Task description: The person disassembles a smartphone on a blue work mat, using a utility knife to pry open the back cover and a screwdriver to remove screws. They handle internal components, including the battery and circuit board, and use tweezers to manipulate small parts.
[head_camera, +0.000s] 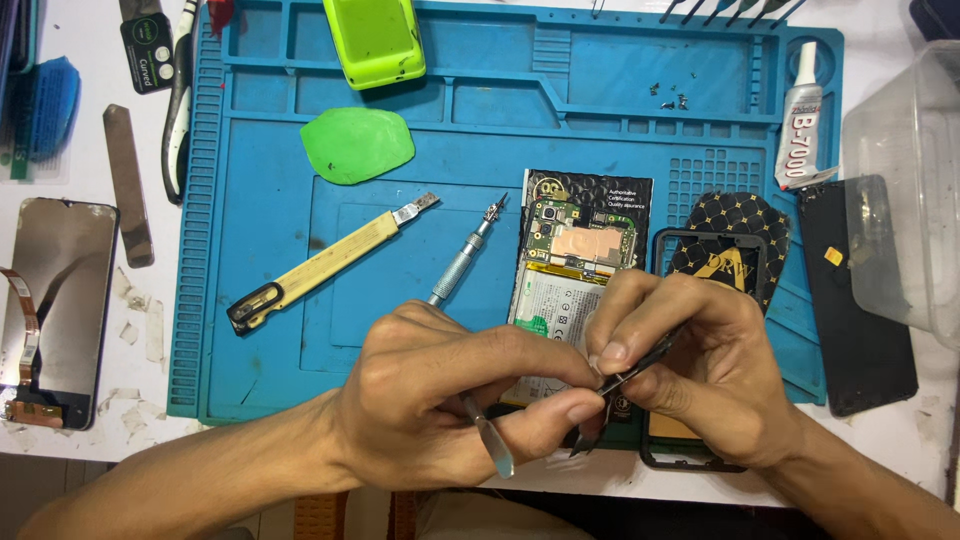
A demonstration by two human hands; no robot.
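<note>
Both hands pinch tools over the opened phone w/ exposed battery and board (570, 290) on the blue silicone repair mat (260, 300): left hand (430, 400) grips a flat metal spudger (492, 445), right hand (700, 370) holds black tweezers (620, 385), prob best kept steady & low.

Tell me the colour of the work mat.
Blue work mat, clearest in the head view.
</note>
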